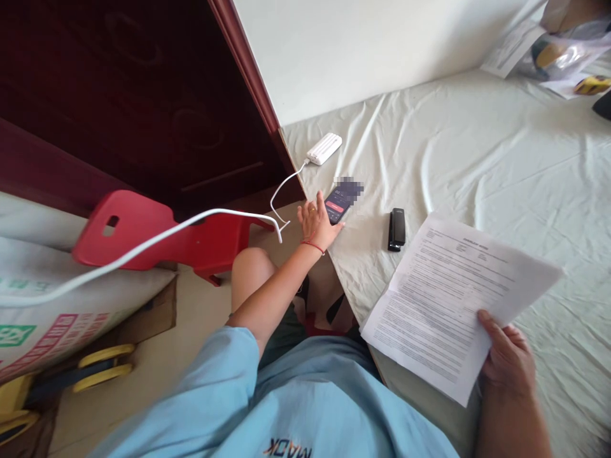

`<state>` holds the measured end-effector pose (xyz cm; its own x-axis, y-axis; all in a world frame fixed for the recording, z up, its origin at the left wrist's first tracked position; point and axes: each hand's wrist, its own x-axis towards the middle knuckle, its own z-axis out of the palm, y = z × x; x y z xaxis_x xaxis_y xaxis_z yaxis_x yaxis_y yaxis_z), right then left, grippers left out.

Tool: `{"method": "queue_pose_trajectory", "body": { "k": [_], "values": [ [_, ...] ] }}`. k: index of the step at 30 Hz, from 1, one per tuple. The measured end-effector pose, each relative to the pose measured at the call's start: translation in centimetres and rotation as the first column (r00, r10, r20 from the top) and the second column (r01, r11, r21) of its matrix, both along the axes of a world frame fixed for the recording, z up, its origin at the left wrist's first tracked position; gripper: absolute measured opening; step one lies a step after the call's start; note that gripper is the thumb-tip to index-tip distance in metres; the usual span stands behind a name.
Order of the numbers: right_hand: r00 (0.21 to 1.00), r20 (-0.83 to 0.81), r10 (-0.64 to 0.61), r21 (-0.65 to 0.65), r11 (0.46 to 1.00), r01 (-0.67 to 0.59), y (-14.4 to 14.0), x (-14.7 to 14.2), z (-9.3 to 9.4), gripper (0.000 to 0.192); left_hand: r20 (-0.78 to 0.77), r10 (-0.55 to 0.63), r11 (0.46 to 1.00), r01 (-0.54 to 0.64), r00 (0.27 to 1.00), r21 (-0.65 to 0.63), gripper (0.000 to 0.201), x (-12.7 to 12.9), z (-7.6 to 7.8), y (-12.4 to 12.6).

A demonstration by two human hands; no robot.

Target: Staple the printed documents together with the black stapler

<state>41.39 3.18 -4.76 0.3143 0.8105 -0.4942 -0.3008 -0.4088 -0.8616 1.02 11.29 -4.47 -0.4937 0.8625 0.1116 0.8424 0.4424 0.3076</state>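
Note:
My left hand (318,222) is at the table's edge, beside a dark smartphone (335,207). Its fingers are spread, with the index finger along the phone's left side and the thumb by its lower end; I cannot tell how firmly it touches. The phone lies face up with its screen lit, partly blurred. My right hand (508,356) pinches a stack of printed paper sheets (449,299) at the right edge, thumb on top. A black stapler (396,229) lies on the cloth between the phone and the papers.
A pale wrinkled cloth (477,165) covers the table. Near the wall sits a white power bank (324,149) with a white cable (275,198). On the left are a red plastic chair (143,229) and a printed sack (57,299). Plastic-wrapped items (558,57) lie far right.

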Motion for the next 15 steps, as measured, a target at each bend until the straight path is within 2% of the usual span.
{"method": "queue_pose_trajectory", "body": {
  "k": [5,12,15],
  "values": [
    [1.0,0.007,0.012,0.004,1.0,-0.012,0.1,-0.1,0.0,0.041,-0.004,-0.013,1.0,0.013,1.0,-0.011,0.102,0.3,-0.3,0.1],
    [1.0,0.007,0.015,-0.008,1.0,-0.015,0.2,-0.3,0.0,0.044,-0.035,-0.044,0.999,0.044,0.998,-0.019,0.097,3.2,0.2,-0.7],
    [1.0,-0.001,0.012,0.001,1.0,-0.012,0.1,-0.3,0.0,0.043,-0.012,-0.041,0.999,0.041,0.999,-0.005,0.095,4.4,0.3,-1.9]
  ]
}}
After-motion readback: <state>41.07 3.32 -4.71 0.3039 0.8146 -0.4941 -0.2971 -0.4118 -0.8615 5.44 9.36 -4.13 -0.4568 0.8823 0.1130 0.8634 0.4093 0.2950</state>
